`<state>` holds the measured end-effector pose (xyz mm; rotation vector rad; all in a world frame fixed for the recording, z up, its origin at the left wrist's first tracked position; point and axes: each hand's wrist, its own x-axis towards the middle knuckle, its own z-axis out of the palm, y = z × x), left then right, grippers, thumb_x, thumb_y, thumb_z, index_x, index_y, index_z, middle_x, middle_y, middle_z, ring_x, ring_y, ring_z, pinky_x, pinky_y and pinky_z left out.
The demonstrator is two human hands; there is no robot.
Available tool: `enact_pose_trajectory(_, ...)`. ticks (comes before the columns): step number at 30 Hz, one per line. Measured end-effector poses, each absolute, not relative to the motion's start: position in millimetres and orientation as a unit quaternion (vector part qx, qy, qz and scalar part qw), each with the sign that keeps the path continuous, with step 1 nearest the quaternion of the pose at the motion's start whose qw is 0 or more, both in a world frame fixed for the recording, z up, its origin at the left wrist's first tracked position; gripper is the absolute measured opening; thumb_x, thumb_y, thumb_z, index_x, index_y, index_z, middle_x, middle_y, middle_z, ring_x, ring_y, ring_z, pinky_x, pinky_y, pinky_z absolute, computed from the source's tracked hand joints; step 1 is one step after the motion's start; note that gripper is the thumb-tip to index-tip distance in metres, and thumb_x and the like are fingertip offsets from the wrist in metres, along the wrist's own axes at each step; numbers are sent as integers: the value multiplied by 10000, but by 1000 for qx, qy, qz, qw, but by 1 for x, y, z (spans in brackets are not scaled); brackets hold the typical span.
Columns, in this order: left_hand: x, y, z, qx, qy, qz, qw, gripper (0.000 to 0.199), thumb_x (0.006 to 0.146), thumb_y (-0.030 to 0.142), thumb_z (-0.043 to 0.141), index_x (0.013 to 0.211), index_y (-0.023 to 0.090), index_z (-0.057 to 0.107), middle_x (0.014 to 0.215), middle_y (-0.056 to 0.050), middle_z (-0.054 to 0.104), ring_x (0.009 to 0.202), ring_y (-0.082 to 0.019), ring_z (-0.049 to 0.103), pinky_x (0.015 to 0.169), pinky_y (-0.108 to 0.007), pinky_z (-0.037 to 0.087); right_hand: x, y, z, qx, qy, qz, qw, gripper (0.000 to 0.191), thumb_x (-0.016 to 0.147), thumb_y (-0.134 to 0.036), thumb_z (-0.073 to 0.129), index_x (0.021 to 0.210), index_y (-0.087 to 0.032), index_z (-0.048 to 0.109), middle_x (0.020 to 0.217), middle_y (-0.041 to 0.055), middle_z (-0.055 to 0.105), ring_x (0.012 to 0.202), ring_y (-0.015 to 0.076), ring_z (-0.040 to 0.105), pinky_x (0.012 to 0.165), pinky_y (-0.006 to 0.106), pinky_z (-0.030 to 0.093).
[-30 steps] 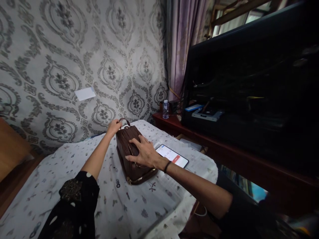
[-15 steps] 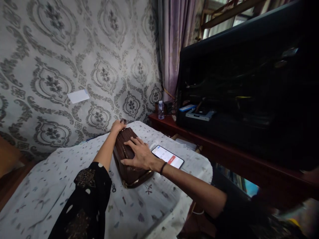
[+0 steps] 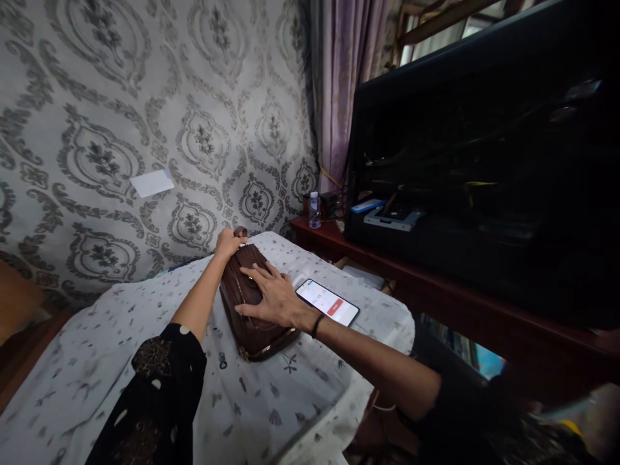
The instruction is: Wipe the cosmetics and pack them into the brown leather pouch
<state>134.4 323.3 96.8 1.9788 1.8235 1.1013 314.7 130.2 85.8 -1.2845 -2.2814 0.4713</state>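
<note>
A brown leather bag (image 3: 237,294) with gold zips lies on a white patterned cloth (image 3: 194,381). At its far end my left hand (image 3: 228,243) is closed on the short handle loop (image 3: 241,231), part of which sticks up past the fingers. Palm down across the bag's upper side, my right hand (image 3: 274,297) rests with fingers stretched and spread, hiding part of the surface. Just right of that wrist, a phone (image 3: 328,302) lies face up with its screen lit, showing a timer and a red button.
A dark television (image 3: 465,181) stands on a red-brown cabinet (image 3: 436,290) at the right. A small clear bottle (image 3: 314,210) stands at the cabinet's left end. Behind are a patterned wall (image 3: 159,116) with a white card (image 3: 152,183) and a purple curtain (image 3: 341,97).
The view has shifted slightly. Both hands keep nearly the same places on the bag, and the handle loop shows a little more above my left fingers.
</note>
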Motion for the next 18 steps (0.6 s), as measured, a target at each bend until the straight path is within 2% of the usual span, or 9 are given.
enact_pose_trajectory(5, 140, 308, 104, 695, 609, 366, 108, 170, 660, 306, 716, 608, 182, 612, 561, 37, 550, 625, -158, 535, 605, -261, 361, 314, 134, 84, -466, -835, 157, 248, 969, 768, -634, 706, 1549, -204, 326, 1609, 178, 335, 1515, 340, 249, 1150, 624, 249)
enact_pose_trajectory(12, 144, 296, 104, 682, 634, 355, 83, 149, 692, 325, 709, 658, 191, 654, 635, 1, 626, 675, -190, 582, 628, -277, 383, 317, 118, 73, -490, -826, 80, 267, 904, 839, -657, 632, 1523, -124, 377, 1615, 224, 293, 1504, 344, 279, 1175, 578, 266)
enact_pose_trajectory(18, 147, 298, 103, 671, 650, 351, 66, 144, 734, 343, 675, 708, 201, 672, 693, -14, 660, 725, -202, 606, 631, -274, 388, 321, 116, 61, -474, -832, -7, 289, 798, 909, -653, 534, 1502, -133, 417, 1575, 183, 397, 1489, 336, 309, 1179, 590, 269)
